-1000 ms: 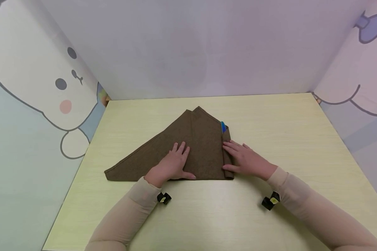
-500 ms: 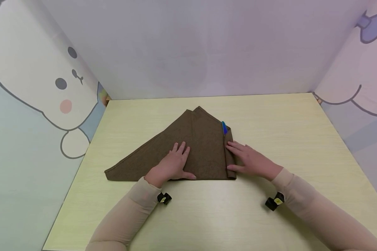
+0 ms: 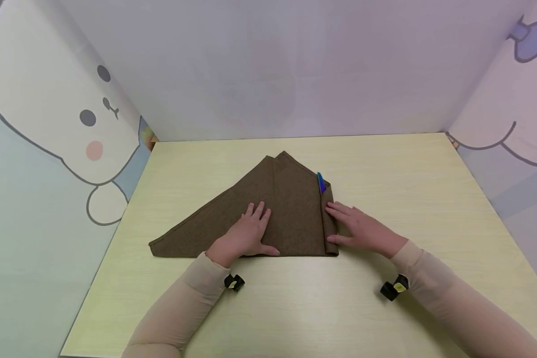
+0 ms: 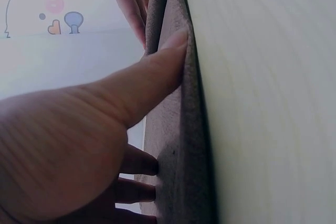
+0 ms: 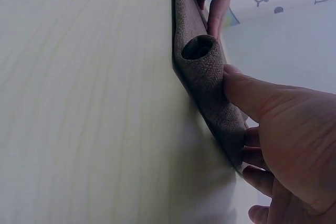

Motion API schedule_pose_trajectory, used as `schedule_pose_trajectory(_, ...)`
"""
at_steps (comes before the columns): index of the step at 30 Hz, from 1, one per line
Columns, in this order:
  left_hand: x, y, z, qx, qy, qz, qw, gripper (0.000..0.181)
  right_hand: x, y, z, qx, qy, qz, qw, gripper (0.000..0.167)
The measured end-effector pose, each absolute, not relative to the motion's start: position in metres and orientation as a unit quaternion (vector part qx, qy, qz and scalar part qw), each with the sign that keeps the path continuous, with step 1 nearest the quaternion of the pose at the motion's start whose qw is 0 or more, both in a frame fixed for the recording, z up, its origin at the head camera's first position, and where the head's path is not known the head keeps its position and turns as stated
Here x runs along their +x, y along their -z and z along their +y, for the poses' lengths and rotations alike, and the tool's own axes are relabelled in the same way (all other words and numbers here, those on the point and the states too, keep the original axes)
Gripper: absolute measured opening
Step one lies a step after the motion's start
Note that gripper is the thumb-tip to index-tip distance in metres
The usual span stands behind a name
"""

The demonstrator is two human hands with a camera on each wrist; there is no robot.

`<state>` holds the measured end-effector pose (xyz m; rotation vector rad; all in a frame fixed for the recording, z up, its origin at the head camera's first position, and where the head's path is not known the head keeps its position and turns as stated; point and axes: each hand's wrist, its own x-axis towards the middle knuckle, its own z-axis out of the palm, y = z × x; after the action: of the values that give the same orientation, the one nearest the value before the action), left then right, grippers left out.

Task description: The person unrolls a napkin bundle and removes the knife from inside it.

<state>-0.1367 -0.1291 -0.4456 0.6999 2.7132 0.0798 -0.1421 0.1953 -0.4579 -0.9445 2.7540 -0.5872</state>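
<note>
A brown cloth point(image 3: 295, 214), folded into a peaked shape, lies flat on the table. Its right edge is turned into a narrow roll point(image 3: 330, 223), whose hollow end shows in the right wrist view. A slim blue item point(image 3: 321, 183) pokes out at the roll's far end; the rest of it is hidden and its kind is unclear. My left hand point(image 3: 246, 233) rests on the cloth's middle with fingers spread, the thumb along the near edge. My right hand point(image 3: 362, 229) touches the roll with fingertips and thumb, fingers fairly straight.
The pale wooden table point(image 3: 277, 308) meets a plain wall point(image 3: 268, 69) at the back. Side walls with cartoon animals stand left and right. Each wrist carries a small black camera point(image 3: 234, 282).
My right hand has shifted slightly rightward, and the roll has moved with it, leaving a wider flat stretch of cloth. The blue item shows a bit more. My left hand has stayed put.
</note>
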Motion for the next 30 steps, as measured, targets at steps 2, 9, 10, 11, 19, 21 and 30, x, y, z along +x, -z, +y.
schedule_pose_trajectory(2, -0.137, 0.445, -0.129, 0.246, -0.028, 0.954, 0.169, 0.114, -0.142, 0.457, 0.196, -0.315, 0.197, 0.924, 0.089, 0.082)
schedule_pose_trajectory(9, -0.138, 0.447, -0.129, 0.244, -0.026, 0.955, 0.167, 0.114, -0.141, 0.457, 0.198, -0.313, 0.195, 0.925, 0.091, 0.081)
schedule_pose_trajectory(10, -0.138, 0.447, -0.129, 0.244, -0.026, 0.955, 0.167, 0.114, -0.141, 0.457, 0.199, -0.315, 0.194, 0.925, 0.088, 0.081)
schedule_pose_trajectory(11, -0.138, 0.447, -0.129, 0.245, -0.026, 0.955, 0.166, 0.114, -0.141, 0.457, 0.199, -0.315, 0.196, 0.925, 0.084, 0.081)
schedule_pose_trajectory(19, -0.139, 0.447, -0.129, 0.250, -0.024, 0.954, 0.164, 0.114, -0.140, 0.457, 0.192, -0.324, 0.191, 0.925, 0.057, 0.080)
schedule_pose_trajectory(21, -0.139, 0.447, -0.129, 0.250, -0.022, 0.954, 0.165, 0.114, -0.140, 0.455, 0.188, -0.326, 0.196, 0.924, 0.050, 0.080)
schedule_pose_trajectory(30, -0.139, 0.446, -0.128, 0.245, -0.017, 0.954, 0.171, 0.114, -0.142, 0.451, 0.156, -0.364, 0.150, 0.918, 0.054, 0.078)
